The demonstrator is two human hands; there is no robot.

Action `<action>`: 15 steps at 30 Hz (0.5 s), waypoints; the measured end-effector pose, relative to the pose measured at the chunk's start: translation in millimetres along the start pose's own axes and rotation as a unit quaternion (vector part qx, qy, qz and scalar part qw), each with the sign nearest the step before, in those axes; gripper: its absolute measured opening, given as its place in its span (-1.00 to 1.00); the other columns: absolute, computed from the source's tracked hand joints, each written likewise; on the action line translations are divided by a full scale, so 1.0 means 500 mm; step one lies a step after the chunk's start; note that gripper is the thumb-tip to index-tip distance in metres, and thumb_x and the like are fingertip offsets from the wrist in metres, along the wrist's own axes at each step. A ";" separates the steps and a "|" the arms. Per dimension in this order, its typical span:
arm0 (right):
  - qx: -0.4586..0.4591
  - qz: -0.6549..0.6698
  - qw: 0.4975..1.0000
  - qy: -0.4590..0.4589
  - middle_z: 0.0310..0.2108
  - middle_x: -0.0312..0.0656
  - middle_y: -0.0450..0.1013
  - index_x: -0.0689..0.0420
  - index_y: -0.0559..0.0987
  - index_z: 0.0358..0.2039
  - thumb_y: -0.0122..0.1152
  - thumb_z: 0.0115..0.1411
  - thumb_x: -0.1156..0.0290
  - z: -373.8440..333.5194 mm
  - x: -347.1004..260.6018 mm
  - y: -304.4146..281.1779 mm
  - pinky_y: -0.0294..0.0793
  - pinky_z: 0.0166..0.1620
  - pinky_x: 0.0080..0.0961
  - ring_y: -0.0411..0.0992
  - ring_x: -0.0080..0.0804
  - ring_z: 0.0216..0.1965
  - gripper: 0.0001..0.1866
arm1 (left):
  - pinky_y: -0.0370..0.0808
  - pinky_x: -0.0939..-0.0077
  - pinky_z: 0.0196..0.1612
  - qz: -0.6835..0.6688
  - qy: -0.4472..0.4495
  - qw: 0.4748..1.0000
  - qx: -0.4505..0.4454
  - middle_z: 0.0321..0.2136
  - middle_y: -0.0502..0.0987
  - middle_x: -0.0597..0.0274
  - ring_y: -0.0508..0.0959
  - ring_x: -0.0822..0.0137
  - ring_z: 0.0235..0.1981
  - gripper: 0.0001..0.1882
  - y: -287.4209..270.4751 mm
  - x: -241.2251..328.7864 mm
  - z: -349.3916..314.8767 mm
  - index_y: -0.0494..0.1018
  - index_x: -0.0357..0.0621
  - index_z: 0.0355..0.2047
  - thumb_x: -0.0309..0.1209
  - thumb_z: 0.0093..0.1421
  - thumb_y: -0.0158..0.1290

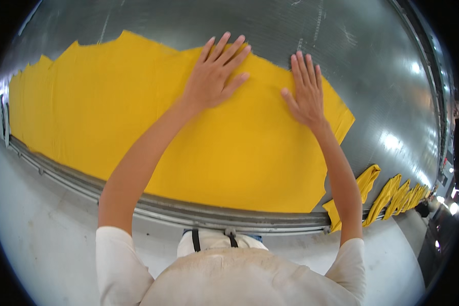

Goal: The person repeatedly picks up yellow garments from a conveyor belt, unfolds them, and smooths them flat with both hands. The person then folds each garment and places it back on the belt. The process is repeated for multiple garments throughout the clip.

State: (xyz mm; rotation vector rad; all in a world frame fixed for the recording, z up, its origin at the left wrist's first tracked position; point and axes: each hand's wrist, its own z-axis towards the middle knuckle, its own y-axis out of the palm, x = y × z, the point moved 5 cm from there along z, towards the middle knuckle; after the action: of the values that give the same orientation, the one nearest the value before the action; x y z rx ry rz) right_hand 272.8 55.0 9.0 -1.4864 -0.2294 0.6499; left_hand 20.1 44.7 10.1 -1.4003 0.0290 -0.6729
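A large yellow leather hide (239,153) with an uneven, wavy outline lies spread over a dark metal table (270,25). My left hand (211,76) rests flat near the hide's far edge, fingers spread and thumb pointing right. To its right, my right hand (306,92) is also laid flat by the far edge, with its fingertips around the rim of the hide. Both hands are open and hold nothing. Small wrinkles show toward the hide's left end; under my hands the surface looks smooth.
Along the table's near edge runs a metal rail (168,206), close in front of my body. Several folded yellow pieces (385,196) hang over the edge at the right. Pale grey strips (0,120) stand at the far left. Beneath is a light floor (51,199).
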 end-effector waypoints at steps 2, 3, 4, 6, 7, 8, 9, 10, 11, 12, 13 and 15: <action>0.036 -0.017 0.999 0.001 0.54 -0.12 -0.01 0.08 0.07 0.51 -0.09 0.39 -0.21 0.020 0.016 -0.013 -0.28 0.51 0.04 -0.14 -0.06 0.55 -0.13 | -0.12 0.03 0.52 0.027 0.028 0.999 0.024 0.47 0.15 0.22 0.02 0.06 0.52 -0.37 -0.020 0.003 0.041 0.24 0.09 0.43 0.05 0.45 -0.17; -0.064 -0.023 0.998 -0.008 0.54 -0.12 -0.02 0.08 0.07 0.51 -0.09 0.39 -0.20 -0.090 -0.011 -0.021 -0.28 0.51 0.04 -0.15 -0.06 0.56 -0.14 | -0.13 0.01 0.52 -0.061 -0.039 0.997 0.011 0.47 0.15 0.22 0.02 0.06 0.52 -0.38 0.042 0.080 -0.079 0.24 0.08 0.43 0.03 0.46 -0.18; -0.044 -0.021 0.999 -0.002 0.54 -0.12 -0.02 0.07 0.07 0.51 -0.09 0.40 -0.18 -0.081 -0.018 -0.019 -0.28 0.51 0.05 -0.16 -0.06 0.56 -0.15 | -0.14 -0.01 0.52 -0.059 -0.028 0.998 0.024 0.47 0.15 0.22 0.02 0.06 0.52 -0.39 0.031 0.071 -0.070 0.24 0.08 0.43 0.02 0.47 -0.19; 0.015 -0.041 0.999 0.007 0.55 -0.11 -0.08 0.05 0.10 0.51 -0.08 0.41 -0.14 -0.027 -0.030 -0.014 -0.30 0.50 0.12 -0.21 -0.04 0.56 -0.19 | -0.16 -0.04 0.52 0.004 -0.011 0.997 0.071 0.47 0.14 0.20 0.01 0.04 0.52 -0.40 -0.008 0.024 -0.033 0.23 0.06 0.43 0.00 0.47 -0.20; 0.042 -0.053 0.998 0.019 0.55 -0.10 -0.09 0.04 0.10 0.51 -0.08 0.40 -0.14 -0.027 -0.030 -0.011 -0.31 0.50 0.14 -0.22 -0.02 0.56 -0.19 | -0.18 -0.06 0.51 0.037 -0.026 0.995 0.092 0.48 0.14 0.19 0.00 0.02 0.52 -0.39 -0.012 0.017 -0.029 0.23 0.05 0.43 -0.01 0.47 -0.20; 0.069 -0.064 0.995 0.031 0.55 -0.08 -0.11 0.04 0.11 0.50 -0.08 0.40 -0.14 -0.029 -0.036 -0.004 -0.32 0.49 0.17 -0.23 0.00 0.56 -0.20 | -0.20 -0.08 0.51 0.070 -0.041 0.990 0.114 0.48 0.13 0.18 -0.01 0.00 0.52 -0.39 -0.018 0.016 -0.034 0.22 0.04 0.43 -0.01 0.47 -0.19; 0.087 -0.073 0.992 0.045 0.56 -0.07 -0.12 0.03 0.11 0.50 -0.08 0.40 -0.14 -0.046 -0.048 0.009 -0.33 0.49 0.19 -0.25 0.02 0.56 -0.20 | -0.21 -0.10 0.51 0.072 -0.061 0.989 0.112 0.48 0.11 0.16 -0.02 -0.02 0.52 -0.38 -0.012 0.021 -0.056 0.21 0.02 0.44 -0.01 0.47 -0.19; 0.073 -0.046 0.995 0.047 0.56 -0.05 -0.13 0.03 0.11 0.50 -0.05 0.38 -0.14 -0.065 -0.078 0.020 -0.34 0.49 0.20 -0.25 0.04 0.56 -0.18 | -0.22 -0.12 0.50 0.075 -0.078 0.987 0.115 0.49 0.10 0.15 -0.04 -0.05 0.52 -0.36 -0.005 0.022 -0.078 0.19 0.01 0.45 0.00 0.46 -0.19; 0.055 -0.014 0.997 0.048 0.55 -0.03 -0.13 0.02 0.10 0.51 -0.03 0.37 -0.15 -0.091 -0.127 0.035 -0.35 0.49 0.22 -0.26 0.06 0.56 -0.17 | -0.24 -0.14 0.50 0.080 -0.099 0.985 0.115 0.49 0.08 0.13 -0.05 -0.07 0.52 -0.35 0.004 0.023 -0.105 0.17 0.00 0.45 0.00 0.46 -0.18; 0.039 0.014 0.998 0.052 0.55 -0.01 -0.14 0.02 0.10 0.51 0.00 0.36 -0.15 -0.122 -0.174 0.044 -0.36 0.48 0.23 -0.26 0.08 0.56 -0.15 | -0.24 -0.15 0.50 0.057 -0.114 0.987 0.095 0.50 0.07 0.12 -0.06 -0.08 0.53 -0.34 0.010 0.042 -0.135 0.15 -0.02 0.46 -0.01 0.46 -0.18; 0.022 0.039 0.998 0.053 0.55 0.00 -0.14 0.02 0.10 0.51 0.04 0.33 -0.16 -0.165 -0.223 0.053 -0.37 0.49 0.22 -0.26 0.08 0.56 -0.13 | -0.24 -0.16 0.50 0.033 -0.129 0.988 0.072 0.50 0.05 0.10 -0.07 -0.09 0.53 -0.33 0.013 0.080 -0.182 0.13 -0.04 0.47 -0.02 0.45 -0.19; -0.049 0.071 0.996 0.034 0.55 -0.01 -0.14 0.00 0.11 0.51 0.10 0.27 -0.17 -0.262 -0.339 0.071 -0.37 0.49 0.22 -0.26 0.08 0.56 -0.08 | -0.25 -0.18 0.49 0.006 -0.146 0.989 0.023 0.51 0.02 0.07 -0.08 -0.10 0.53 -0.32 0.001 0.144 -0.276 0.09 -0.06 0.48 -0.04 0.45 -0.20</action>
State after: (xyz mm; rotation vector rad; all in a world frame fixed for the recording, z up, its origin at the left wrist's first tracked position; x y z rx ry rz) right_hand 194.8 -147.6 2.9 -1.6263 -0.1053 0.7090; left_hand 23.7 -111.2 7.9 -1.4410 -0.2085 -0.4512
